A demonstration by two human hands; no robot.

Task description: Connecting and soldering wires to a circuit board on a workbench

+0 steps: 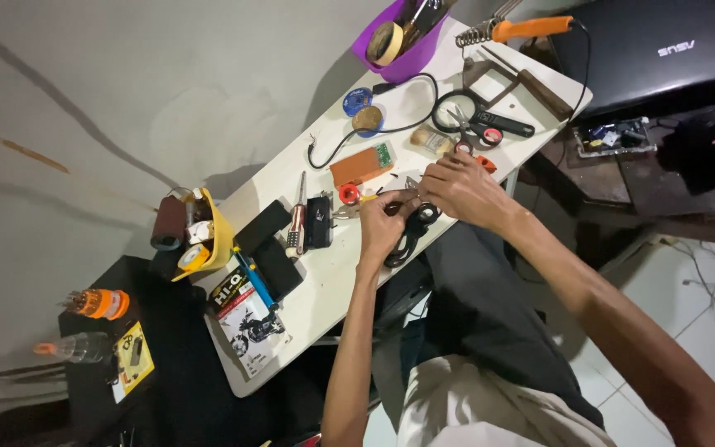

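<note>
Both hands meet at the near edge of the white surface (324,273). The left hand (381,225) is curled shut in a grip on a small dark part (396,207) whose kind I cannot make out, and the right hand (463,189) pinches the same part from the other side, fingertips closed on it (a black cable (411,236) hangs in loops just below). To do this well, I judge the left should brace steady against the surface edge while the right works in small moves, keeping the cable loops clear of the fingers. Counted outward: one red ring (348,193), one screwdriver (297,223), one orange board (362,165), one pair of scissors (477,132), one magnifier (457,108), one orange soldering iron (527,29), one purple tub (399,45), two solder coils (362,112)
</note>
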